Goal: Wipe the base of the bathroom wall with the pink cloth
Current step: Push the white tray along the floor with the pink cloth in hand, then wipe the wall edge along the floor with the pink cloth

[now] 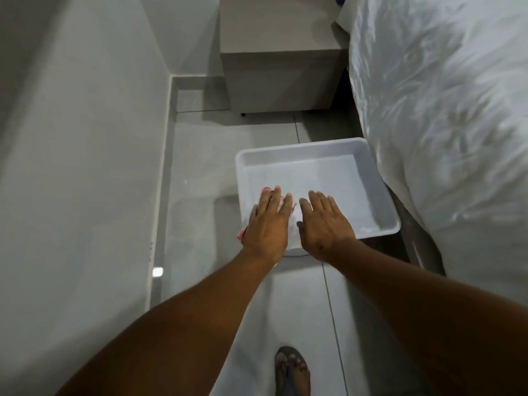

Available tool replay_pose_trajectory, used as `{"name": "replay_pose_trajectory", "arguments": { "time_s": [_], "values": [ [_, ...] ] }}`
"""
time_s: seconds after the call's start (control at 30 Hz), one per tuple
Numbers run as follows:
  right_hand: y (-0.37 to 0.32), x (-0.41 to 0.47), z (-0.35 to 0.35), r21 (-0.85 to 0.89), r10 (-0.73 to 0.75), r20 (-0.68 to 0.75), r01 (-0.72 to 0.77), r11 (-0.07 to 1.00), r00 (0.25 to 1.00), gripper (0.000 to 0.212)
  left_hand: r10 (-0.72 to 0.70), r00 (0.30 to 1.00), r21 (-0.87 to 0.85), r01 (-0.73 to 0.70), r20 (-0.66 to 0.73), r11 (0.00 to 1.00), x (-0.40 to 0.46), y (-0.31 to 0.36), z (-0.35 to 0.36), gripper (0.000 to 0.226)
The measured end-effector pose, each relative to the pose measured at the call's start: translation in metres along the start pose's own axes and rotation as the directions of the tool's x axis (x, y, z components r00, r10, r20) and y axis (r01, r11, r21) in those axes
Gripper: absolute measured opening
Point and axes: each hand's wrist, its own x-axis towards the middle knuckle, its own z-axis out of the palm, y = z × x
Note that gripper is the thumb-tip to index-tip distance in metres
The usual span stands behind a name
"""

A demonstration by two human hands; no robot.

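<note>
My left hand (268, 221) lies flat over the pink cloth (242, 234), which shows only as pink edges at my fingertips and beside my palm. Hand and cloth hang over the near left corner of a white plastic basin (380, 201) holding shallow water. My right hand (325, 221) hovers open beside it, fingers spread, over the basin's near edge. The wall (85, 167) runs along the left, and its grey tiled base strip (165, 178) meets the floor left of the basin.
A beige bedside cabinet (280, 78) stands at the far end against the corner. A bed with a white cover (445, 110) fills the right side, close to the basin. My sandalled foot (293, 370) rests on the grey floor tiles (300, 310).
</note>
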Motion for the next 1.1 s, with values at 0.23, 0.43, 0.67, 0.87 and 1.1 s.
{"name": "replay_pose_trajectory", "arguments": {
  "time_s": [0.23,0.43,0.67,0.87,1.1],
  "values": [
    [-0.119,-0.112,0.01,0.088,-0.07,0.064,0.065,0.994,0.995,0.07,-0.143,0.989,-0.153,0.136,-0.034,0.979,-0.181,-0.05,-0.012,0.075],
    [-0.208,-0.169,0.077,0.075,-0.184,0.162,0.174,0.982,0.969,0.068,-0.262,0.963,-0.144,0.268,0.058,0.953,-0.307,-0.126,0.047,0.08],
    [-0.262,-0.174,0.195,0.111,-0.232,0.275,0.208,0.972,0.933,0.066,-0.383,0.901,-0.141,0.415,0.205,0.899,-0.388,-0.193,0.181,0.068],
    [-0.262,-0.162,0.304,0.217,-0.273,0.349,0.206,0.954,0.896,0.071,-0.417,0.856,-0.06,0.454,0.306,0.889,-0.396,-0.244,0.274,0.066],
    [-0.21,-0.123,0.406,0.337,-0.148,0.283,0.046,0.94,0.948,0.054,-0.373,0.923,-0.069,0.38,0.091,0.922,-0.37,-0.305,0.364,0.075]
  ]
}}
